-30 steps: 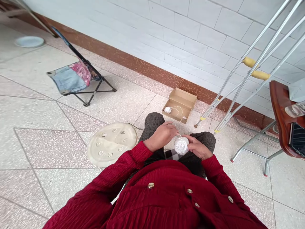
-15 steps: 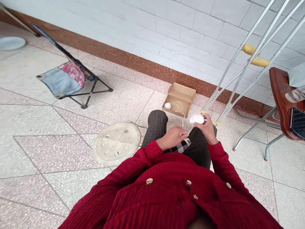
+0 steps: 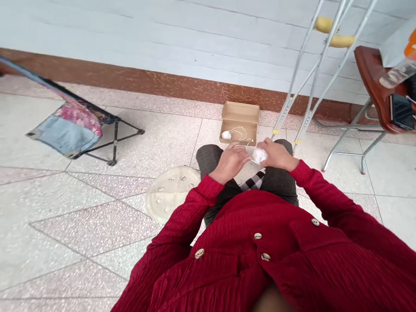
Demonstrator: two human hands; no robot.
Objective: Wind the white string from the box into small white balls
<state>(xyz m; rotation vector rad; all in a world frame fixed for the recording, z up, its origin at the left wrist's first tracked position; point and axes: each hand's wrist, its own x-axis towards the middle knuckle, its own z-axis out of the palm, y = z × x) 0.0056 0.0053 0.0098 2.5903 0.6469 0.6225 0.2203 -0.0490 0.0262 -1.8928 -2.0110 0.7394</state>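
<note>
A white yarn ball is held above the lap, at 3 o'clock from the left hand, and is cupped by the right hand, whose fingers are curled and pressed against it. The left hand's fingers are bunched together and are reached toward the ball, just beside it; whether a strand is pinched between them cannot be told. At 12 o'clock, an open cardboard box is set on the floor tiles near the brown wall skirting, with a smaller yarn ball and a loose strand lying inside. Aluminium crutches are seen at 1 o'clock, a wooden-seated chair at 2 o'clock, a folding camp chair at 10 o'clock, and a round pale lid at 8 o'clock, beside the red left sleeve.
</note>
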